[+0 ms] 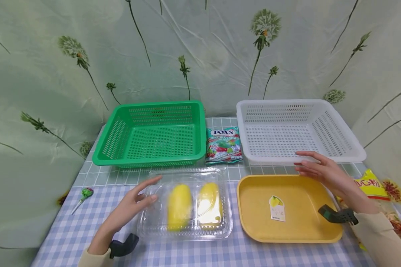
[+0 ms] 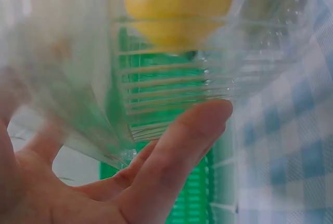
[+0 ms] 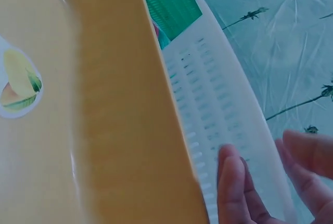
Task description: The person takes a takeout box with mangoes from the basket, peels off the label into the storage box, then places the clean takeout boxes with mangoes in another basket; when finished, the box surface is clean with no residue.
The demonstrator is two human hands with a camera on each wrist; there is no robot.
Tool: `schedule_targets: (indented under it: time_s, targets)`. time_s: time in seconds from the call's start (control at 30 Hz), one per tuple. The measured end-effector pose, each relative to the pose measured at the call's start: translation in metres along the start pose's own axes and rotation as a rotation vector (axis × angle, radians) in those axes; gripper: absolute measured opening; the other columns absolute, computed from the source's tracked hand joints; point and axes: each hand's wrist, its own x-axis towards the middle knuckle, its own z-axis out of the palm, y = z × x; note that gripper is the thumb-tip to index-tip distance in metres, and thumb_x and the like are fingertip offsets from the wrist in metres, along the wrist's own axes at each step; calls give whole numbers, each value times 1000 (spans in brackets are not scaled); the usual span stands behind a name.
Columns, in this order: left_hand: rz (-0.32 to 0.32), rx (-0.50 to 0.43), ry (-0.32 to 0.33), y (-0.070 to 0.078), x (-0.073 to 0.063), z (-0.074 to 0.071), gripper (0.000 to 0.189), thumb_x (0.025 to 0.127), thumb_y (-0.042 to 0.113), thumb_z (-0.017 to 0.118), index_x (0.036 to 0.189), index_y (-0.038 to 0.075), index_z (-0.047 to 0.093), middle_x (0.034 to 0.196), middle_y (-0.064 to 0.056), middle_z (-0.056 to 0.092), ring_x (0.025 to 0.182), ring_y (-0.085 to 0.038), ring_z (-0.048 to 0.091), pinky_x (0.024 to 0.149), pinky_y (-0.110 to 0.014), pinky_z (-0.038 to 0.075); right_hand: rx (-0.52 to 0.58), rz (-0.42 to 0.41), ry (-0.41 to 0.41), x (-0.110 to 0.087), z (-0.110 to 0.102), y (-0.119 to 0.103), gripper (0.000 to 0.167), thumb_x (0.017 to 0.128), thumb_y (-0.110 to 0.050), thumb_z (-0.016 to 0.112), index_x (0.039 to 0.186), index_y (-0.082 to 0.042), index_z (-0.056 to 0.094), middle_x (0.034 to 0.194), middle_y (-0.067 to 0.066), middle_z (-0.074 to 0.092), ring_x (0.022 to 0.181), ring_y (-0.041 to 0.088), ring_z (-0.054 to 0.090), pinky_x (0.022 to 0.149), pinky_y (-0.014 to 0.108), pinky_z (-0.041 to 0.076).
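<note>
A clear plastic clamshell box [image 1: 183, 235] lies on the checked cloth with two yellow mangoes [image 1: 179, 207] inside. At the box's left side is my left hand [image 1: 131, 204], its fingers spread and loosely extended; in the left wrist view one fingertip overlaps the ribbed wall of the box. My right hand [image 1: 324, 174] hovers over the back right of a yellow tray [image 1: 254, 222], fingertips right at the front rim of a white basket [image 1: 347, 144]. Its fingers are apart with nothing between them. A sticker [image 1: 277, 208] with a fruit picture lies on the tray's bottom.
A green basket [image 1: 147, 162] stands at the back left. Between the two baskets lies a Fox's candy bag [image 1: 224, 145]. A lollipop [image 1: 83, 197] rests at the left, and a yellow food packet [image 1: 374, 189] sits at the right, partly behind the right arm. A floral curtain [image 1: 217, 55] hangs behind.
</note>
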Motion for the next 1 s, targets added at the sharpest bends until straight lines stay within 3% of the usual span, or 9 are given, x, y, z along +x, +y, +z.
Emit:
schedule_targets:
  time_s: [0.2, 0.5, 0.73, 0.9, 1.0]
  targets:
    - [27, -36, -25, 16, -4, 5, 50, 99, 19, 56, 146, 26, 41, 150, -12, 31, 117, -40, 53, 82, -43, 51, 138, 45, 68, 4, 1, 0, 19, 100, -10, 52, 111, -20, 65, 102, -2, 69, 91, 13, 68, 77, 25, 54]
    - [90, -96, -32, 50, 2, 12, 49, 99, 16, 55, 146, 21, 41, 150, -8, 33, 113, -35, 57, 78, -39, 55, 188, 20, 73, 6, 2, 1, 21, 100, -8, 50, 107, -19, 67, 100, -1, 69, 91, 13, 68, 77, 25, 54]
    - [179, -126, -3, 80, 23, 13, 47, 99, 16, 55, 145, 17, 43, 144, -18, 37, 106, -35, 60, 74, -41, 56, 196, 4, 80, 8, 3, 3, 21, 99, -8, 52, 105, -18, 69, 99, 0, 70, 90, 12, 68, 77, 24, 54]
    - [229, -55, 33, 104, 44, 14, 46, 99, 22, 55, 144, 23, 45, 142, -14, 41, 104, -32, 62, 79, -44, 54, 240, -9, 71, 8, 4, 4, 23, 99, -5, 51, 103, -15, 70, 98, 1, 70, 90, 14, 68, 77, 25, 54]
    - [233, -63, 34, 116, 60, 15, 45, 99, 27, 55, 143, 28, 45, 140, -11, 42, 102, -31, 63, 77, -46, 54, 271, -19, 56, 9, 4, 5, 25, 99, -2, 50, 103, -14, 71, 98, 2, 70, 91, 15, 69, 78, 25, 54]
